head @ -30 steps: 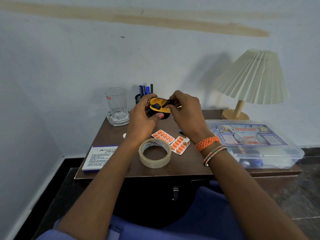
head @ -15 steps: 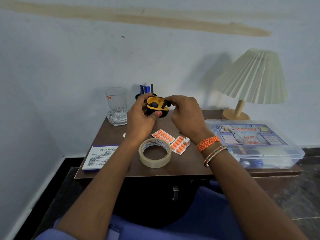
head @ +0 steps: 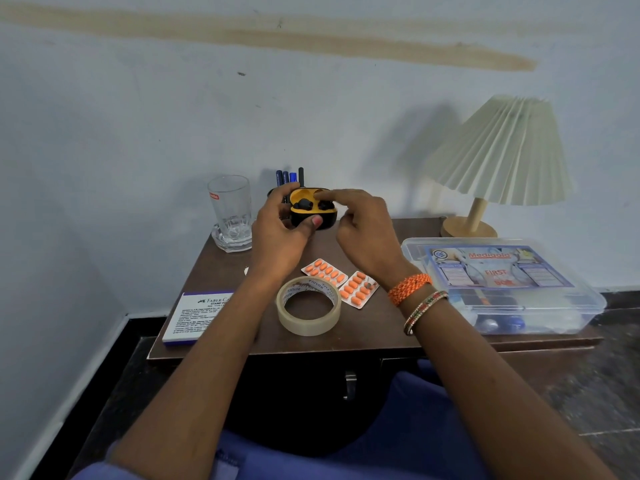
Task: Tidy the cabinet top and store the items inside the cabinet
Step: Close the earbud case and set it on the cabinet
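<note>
Head view, nearest first: a roll of clear adhesive tape (head: 309,305) lies flat on the brown wooden cabinet top (head: 377,327), touching two blister strips of orange tablets (head: 341,281). Beyond them, above the surface, the left hand (head: 280,233) grips an open black-and-yellow earbud case (head: 312,212), thumb across its front. The right hand (head: 363,233) holds nothing; its index fingertip (head: 320,195) touches the raised lid.

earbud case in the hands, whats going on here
A person holds an open earbud case in the left hand above the cabinet top. The right hand reaches a forefinger to its raised lid, both black buds seated inside. Nothing is stored yet: tape roll, pill strips, glass and first aid box lie out.
</note>
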